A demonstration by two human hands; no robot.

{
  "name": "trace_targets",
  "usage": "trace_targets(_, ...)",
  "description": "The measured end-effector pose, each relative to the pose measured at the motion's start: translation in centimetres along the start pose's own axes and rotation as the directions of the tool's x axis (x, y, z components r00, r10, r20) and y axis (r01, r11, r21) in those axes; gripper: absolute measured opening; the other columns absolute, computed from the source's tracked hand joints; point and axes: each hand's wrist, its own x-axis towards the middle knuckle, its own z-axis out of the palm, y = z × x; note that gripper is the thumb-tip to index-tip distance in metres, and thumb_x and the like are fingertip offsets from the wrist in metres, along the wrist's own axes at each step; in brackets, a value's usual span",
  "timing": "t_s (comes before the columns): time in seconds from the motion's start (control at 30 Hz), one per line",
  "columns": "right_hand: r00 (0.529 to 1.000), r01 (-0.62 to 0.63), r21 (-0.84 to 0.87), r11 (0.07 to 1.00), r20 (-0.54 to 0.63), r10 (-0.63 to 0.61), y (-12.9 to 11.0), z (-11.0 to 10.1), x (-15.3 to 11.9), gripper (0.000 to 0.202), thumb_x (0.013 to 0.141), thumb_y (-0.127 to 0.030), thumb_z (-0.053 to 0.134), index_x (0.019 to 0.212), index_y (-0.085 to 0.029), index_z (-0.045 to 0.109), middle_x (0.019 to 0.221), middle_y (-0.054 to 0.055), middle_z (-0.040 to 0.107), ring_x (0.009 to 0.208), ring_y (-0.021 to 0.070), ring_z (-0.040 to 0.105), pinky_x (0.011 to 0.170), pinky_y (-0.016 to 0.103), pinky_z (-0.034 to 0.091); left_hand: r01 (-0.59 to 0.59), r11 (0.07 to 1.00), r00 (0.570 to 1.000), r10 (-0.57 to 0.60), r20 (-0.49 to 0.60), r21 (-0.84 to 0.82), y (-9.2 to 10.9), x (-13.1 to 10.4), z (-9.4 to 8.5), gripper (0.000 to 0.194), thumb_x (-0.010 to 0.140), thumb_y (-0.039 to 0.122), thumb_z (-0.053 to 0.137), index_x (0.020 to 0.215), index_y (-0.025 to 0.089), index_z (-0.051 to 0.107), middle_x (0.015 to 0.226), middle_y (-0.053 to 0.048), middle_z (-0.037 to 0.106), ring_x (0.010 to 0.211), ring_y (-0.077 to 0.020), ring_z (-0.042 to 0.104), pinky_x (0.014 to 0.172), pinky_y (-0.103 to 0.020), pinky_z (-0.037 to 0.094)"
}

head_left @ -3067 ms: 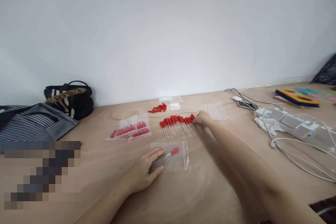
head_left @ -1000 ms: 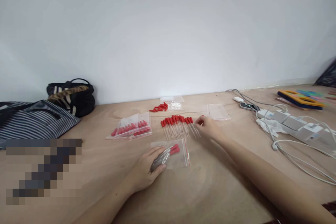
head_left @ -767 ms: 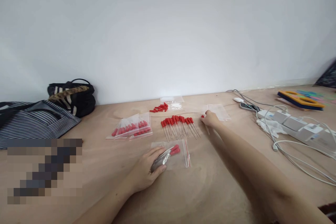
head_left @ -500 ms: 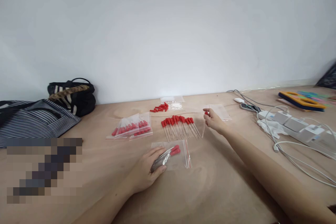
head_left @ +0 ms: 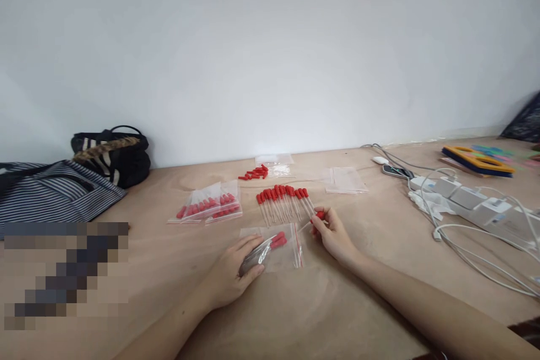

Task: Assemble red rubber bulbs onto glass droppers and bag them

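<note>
My right hand [head_left: 335,239] pinches a glass dropper [head_left: 320,215] by its red rubber bulb. Its thin clear tube points left, at the open-looking edge of a clear zip bag [head_left: 289,260]; whether the tip is inside I cannot tell. Inside that bag lie a few droppers with red bulbs [head_left: 278,240]. My left hand [head_left: 234,270] grips the bag's left end between fingers and thumb, against the table. Just behind is a fanned row of droppers [head_left: 280,194], bulbs away from me. Filled zip bags of droppers [head_left: 211,208] lie to the left.
Loose red bulbs [head_left: 255,172] lie near the wall beside a bag of clear tubes [head_left: 280,167]. Flat zip bags [head_left: 346,181] rest at back right. A power strip [head_left: 472,202] with white cables [head_left: 468,229] occupies the right; a striped bag [head_left: 76,191] sits left.
My right hand has come from the far side toward me and left, bringing the dropper to the zip bag's edge. The dropper has swung from hanging to pointing left. My left hand keeps its hold.
</note>
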Motion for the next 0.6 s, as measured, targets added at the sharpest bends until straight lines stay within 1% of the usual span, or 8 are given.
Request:
trace_targets(0.13,0.995,-0.02,-0.019,1.0,0.094,0.022,0.07,0.21,-0.59,0.043,0.062,-0.051,0.064,0.084,-0.022,0.04,0.063,-0.006,0.049,0.047,0.0076,0.045,0.045,0.022,0.035,0.003,1.0,1.0,-0.003,0.003,0.0,-0.21,-0.07,0.18,0.043,0.078,0.03,0.051,0.121,0.024,0.048,0.125,-0.006,0.052,0.114,-0.0252,0.047,0.095,-0.043,0.04)
trace_targets(0.27,0.964,-0.025,-0.082,0.996,0.263,0.046,-0.06,0.05,-0.69,0.038,0.056,-0.045,0.071,0.067,-0.019,0.045,0.052,-0.006,0.051,0.045,0.0066,0.041,0.045,0.02,0.031,0.001,1.0,1.0,-0.001,0.0,0.008,-0.45,-0.1,0.38,0.042,0.079,0.03,0.05,0.121,0.024,0.047,0.126,-0.006,0.051,0.115,-0.0248,0.047,0.095,-0.042,0.04)
trace_targets(0.33,0.95,-0.002,-0.117,0.993,0.31,0.038,-0.02,-0.03,-0.65,0.034,0.055,-0.043,0.072,0.064,-0.018,0.052,0.055,-0.004,0.055,0.048,0.0078,0.044,0.046,0.021,0.032,0.003,1.0,1.0,-0.003,0.012,0.022,-0.42,-0.08,0.39,0.042,0.08,0.03,0.049,0.121,0.024,0.046,0.126,-0.006,0.051,0.115,-0.0242,0.046,0.096,-0.042,0.039)
trace_targets(0.4,0.938,0.023,-0.157,0.987,0.345,0.033,0.1,-0.09,-0.63,0.029,0.057,-0.042,0.071,0.067,-0.017,0.06,0.06,-0.001,0.059,0.053,0.0098,0.048,0.05,0.023,0.036,0.01,0.999,1.0,-0.011,0.028,0.035,-0.32,-0.04,0.35,0.042,0.08,0.031,0.048,0.121,0.022,0.046,0.126,-0.007,0.051,0.115,-0.0241,0.046,0.096,-0.042,0.039)
trace_targets(0.5,0.896,0.057,-0.2,0.978,0.442,0.039,0.24,-0.04,-0.64,0.026,0.062,-0.043,0.066,0.071,-0.019,0.067,0.062,-0.001,0.061,0.057,0.0118,0.051,0.055,0.025,0.04,0.02,0.999,0.999,-0.022,0.04,0.044,-0.17,0.0,0.28,0.042,0.081,0.032,0.047,0.121,0.02,0.045,0.127,-0.008,0.05,0.116,-0.0241,0.045,0.096,-0.042,0.038)
trace_targets(0.6,0.842,0.092,-0.196,0.976,0.539,0.029,0.17,0.29,-0.58,0.026,0.063,-0.045,0.065,0.069,-0.02,0.069,0.061,-0.001,0.062,0.057,0.013,0.053,0.056,0.026,0.042,0.013,0.999,0.999,-0.015,0.035,0.041,-0.18,-0.01,0.25,0.041,0.081,0.032,0.047,0.121,0.021,0.046,0.126,-0.008,0.051,0.115,-0.0239,0.046,0.096,-0.041,0.039)
